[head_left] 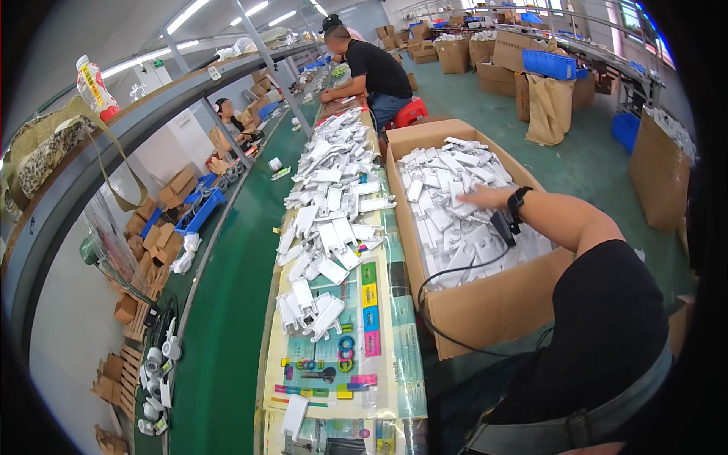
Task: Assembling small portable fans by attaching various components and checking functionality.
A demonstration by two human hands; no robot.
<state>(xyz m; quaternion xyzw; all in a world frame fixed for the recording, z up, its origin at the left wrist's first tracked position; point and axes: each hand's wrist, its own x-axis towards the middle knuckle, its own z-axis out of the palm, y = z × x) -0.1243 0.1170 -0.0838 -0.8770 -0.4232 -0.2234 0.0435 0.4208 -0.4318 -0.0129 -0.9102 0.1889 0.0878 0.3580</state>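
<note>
My right hand (485, 199) reaches into an open cardboard box (485, 312) filled with flat white plastic casings (459, 171). Its fingers are stretched out over the casings, and nothing shows gripped in them. A black band (518, 202) circles the right wrist. Beside it hangs a small black piece (503, 227) with a dark cable that loops over the box edge. My left hand does not show. Left of the box, more white casings (334, 201) lie heaped along a narrow bench (379, 409). One casing (295, 415) lies apart near the bench's front end.
A green conveyor belt (220, 318) runs left of the bench, with white round parts (155, 371) beyond it. Overhead at left is a shelf (144, 95) holding a bottle (95, 87). A person (379, 72) sits farther along the bench. Cartons (660, 171) stand at right.
</note>
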